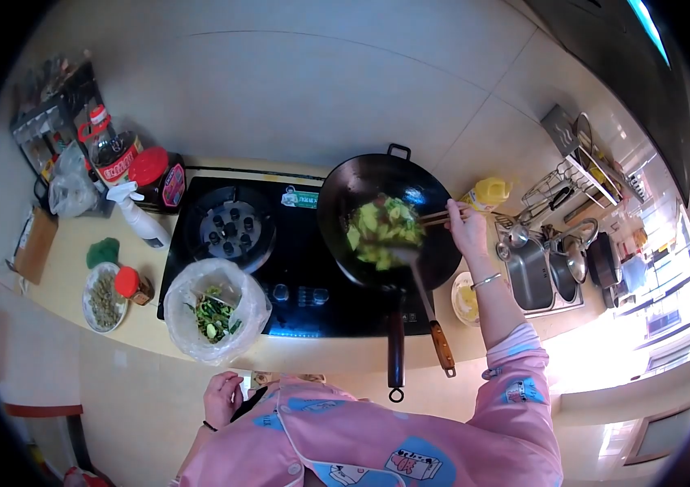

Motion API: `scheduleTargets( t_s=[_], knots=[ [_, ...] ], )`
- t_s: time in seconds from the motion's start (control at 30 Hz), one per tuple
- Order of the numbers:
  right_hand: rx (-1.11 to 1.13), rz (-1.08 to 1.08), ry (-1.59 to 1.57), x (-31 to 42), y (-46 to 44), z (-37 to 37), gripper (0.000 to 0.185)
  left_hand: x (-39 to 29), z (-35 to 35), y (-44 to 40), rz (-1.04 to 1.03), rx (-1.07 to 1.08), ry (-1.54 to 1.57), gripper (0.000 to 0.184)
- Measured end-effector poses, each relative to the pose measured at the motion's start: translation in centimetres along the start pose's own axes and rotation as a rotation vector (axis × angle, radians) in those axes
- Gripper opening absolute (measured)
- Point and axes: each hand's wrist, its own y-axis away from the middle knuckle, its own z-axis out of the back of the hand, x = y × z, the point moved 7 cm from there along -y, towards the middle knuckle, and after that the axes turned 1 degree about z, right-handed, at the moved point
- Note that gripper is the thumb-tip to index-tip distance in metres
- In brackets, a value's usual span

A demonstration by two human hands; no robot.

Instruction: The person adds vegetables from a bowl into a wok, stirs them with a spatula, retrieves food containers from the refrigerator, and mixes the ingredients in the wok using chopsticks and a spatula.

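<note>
My right hand [467,231] is closed around a pair of wooden chopsticks [434,218], whose tips reach into the black wok [345,183]. Pale green chopped vegetables [381,227] lie in the wok's middle. A spatula with a wooden handle [442,347] rests in the wok, its handle hanging over the front rim beside the wok's own long handle [395,349]. Down by my waist, my left hand [222,399] has curled fingers, close to something dark against the pink top. Whether it holds anything is hidden.
A bag-lined bowl of vegetable scraps [183,325] stands at the stove's [300,243] front left. Further left are a plate [105,304], a red-lidded jar [127,282] and a spray bottle [140,215]. On the right are a small plate [465,300] and the sink [532,280].
</note>
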Motion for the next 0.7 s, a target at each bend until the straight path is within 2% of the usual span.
scheduleTargets(
  t_s=[0.07, 0.1, 0.13, 0.23, 0.4, 0.5, 0.57, 0.7],
  knots=[
    [0.057, -0.106, -0.155, -0.5, 0.2, -0.3, 0.031, -0.1, 0.1, -0.1, -0.005, 0.001, -0.004, 0.021],
    [0.053, -0.074, -0.24, 0.1, 0.4, -0.7, 0.029, -0.1, 0.2, -0.1, -0.01, 0.005, -0.008, 0.021],
    [0.052, -0.076, -0.241, 0.5, 0.8, -0.9, 0.029, -0.1, 0.2, -0.1, -0.011, 0.007, -0.009, 0.021],
    [0.148, 0.103, -0.149, 2.9, 1.6, -2.0, 0.021, -0.1, 0.3, -0.2, -0.009, 0.0, -0.002, 0.021],
    [0.116, 0.166, -0.142, 2.8, 1.7, -3.3, 0.019, -0.4, 0.9, -0.6, -0.012, -0.014, -0.012, 0.02],
    [0.07, 0.111, -0.117, 3.1, 1.6, -2.2, 0.019, -0.2, 0.8, -0.4, -0.012, -0.006, -0.022, 0.02],
    [0.01, -0.055, -0.231, 1.2, 1.2, -1.5, 0.019, 0.0, 0.8, -0.2, -0.005, -0.009, -0.021, 0.02],
    [-0.027, -0.092, -0.274, 0.3, 0.7, -1.0, 0.02, -0.1, 0.7, -0.2, 0.008, -0.011, -0.026, 0.02]
  ],
)
